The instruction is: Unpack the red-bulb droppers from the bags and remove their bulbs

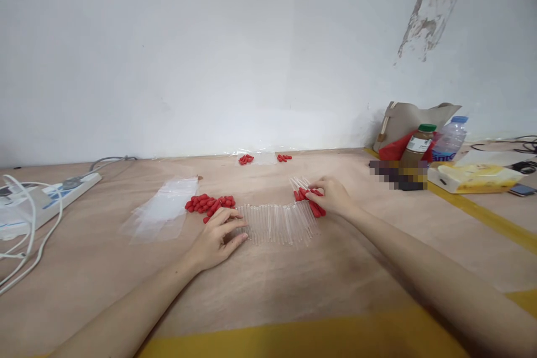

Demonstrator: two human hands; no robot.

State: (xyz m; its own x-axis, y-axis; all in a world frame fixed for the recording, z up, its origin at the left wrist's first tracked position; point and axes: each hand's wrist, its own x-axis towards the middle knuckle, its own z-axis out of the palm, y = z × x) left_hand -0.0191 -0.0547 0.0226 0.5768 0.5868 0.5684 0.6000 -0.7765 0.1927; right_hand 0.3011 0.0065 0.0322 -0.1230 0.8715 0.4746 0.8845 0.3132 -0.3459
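A fan-shaped row of clear glass dropper tubes [279,224] lies on the wooden table. My left hand [218,239] rests at the row's left end with its fingers stretched out, touching the tubes. Just above that hand sits a pile of red rubber bulbs [208,203]. My right hand [332,196] is at the row's right end, fingers curled over droppers fitted with red bulbs [315,207].
An empty clear plastic bag [161,212] lies to the left. A white power strip [54,193] with cables sits at the far left. Two small heaps of red bulbs [265,158] lie by the wall. Bottles [434,142], a beige bag and a tissue pack [478,177] stand at the right.
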